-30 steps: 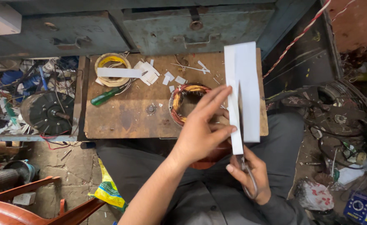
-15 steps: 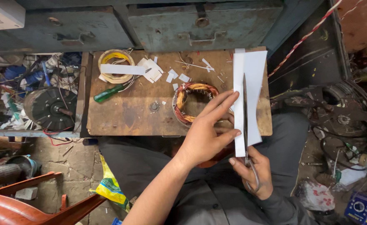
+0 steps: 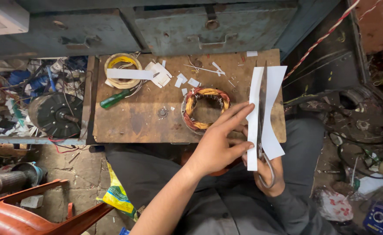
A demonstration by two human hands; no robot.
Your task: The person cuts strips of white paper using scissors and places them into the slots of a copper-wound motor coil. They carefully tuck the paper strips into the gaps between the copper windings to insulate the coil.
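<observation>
- Two bare hands at work: the left hand (image 3: 217,148) and the right hand (image 3: 267,172).
- One pair of scissors (image 3: 263,130).
- One white paper sheet (image 3: 265,113), split into two strips.
- One copper-wound stator ring (image 3: 204,109).
- One green-handled screwdriver (image 3: 115,99).
- One roll of tape (image 3: 122,69).
- One wooden board (image 3: 135,122).
- One round dark motor (image 3: 54,115).
- Two grey metal drawers (image 3: 165,30).
- Small paper scraps (image 3: 180,80) on the board: about a dozen, exact count unclear.

My wooden workboard (image 3: 135,122) sits before rusted blue-green metal drawers (image 3: 200,26); dusty concrete floor (image 3: 82,174) lies below, cluttered left and right.
</observation>
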